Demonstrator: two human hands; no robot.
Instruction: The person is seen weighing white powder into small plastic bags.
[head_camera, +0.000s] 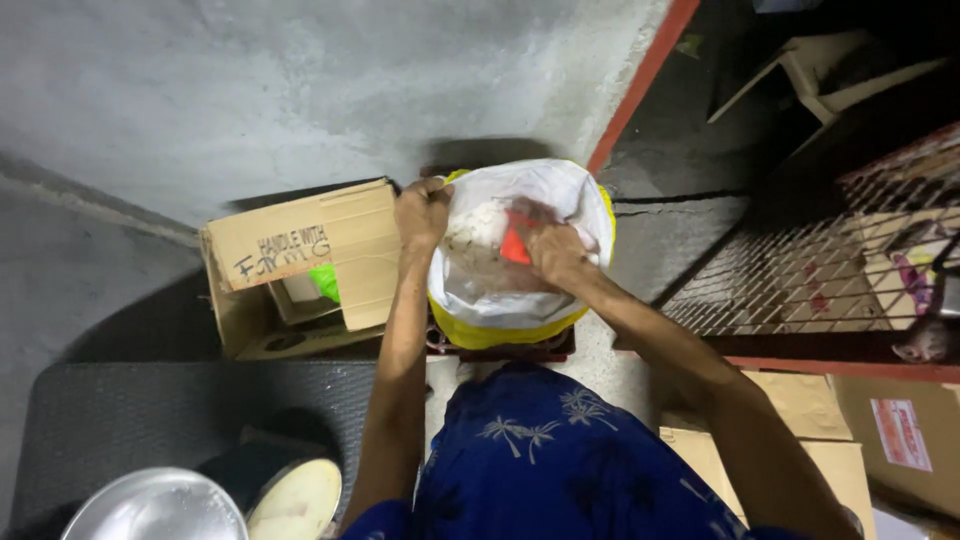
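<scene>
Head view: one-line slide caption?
Left hand holds white sack open; right hand dips red scoop inside.

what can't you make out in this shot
- Head view, right hand: its fingers cover most of the red scoop, so its shape is unclear.
- What fills the white bag: too dim and small to tell.
- Left hand: grips the bag's rim, fingertips hidden by it.
- Green thing in the cardboard box: mostly hidden by a flap.
- Metal bowl: cut off by the bottom edge.
</scene>
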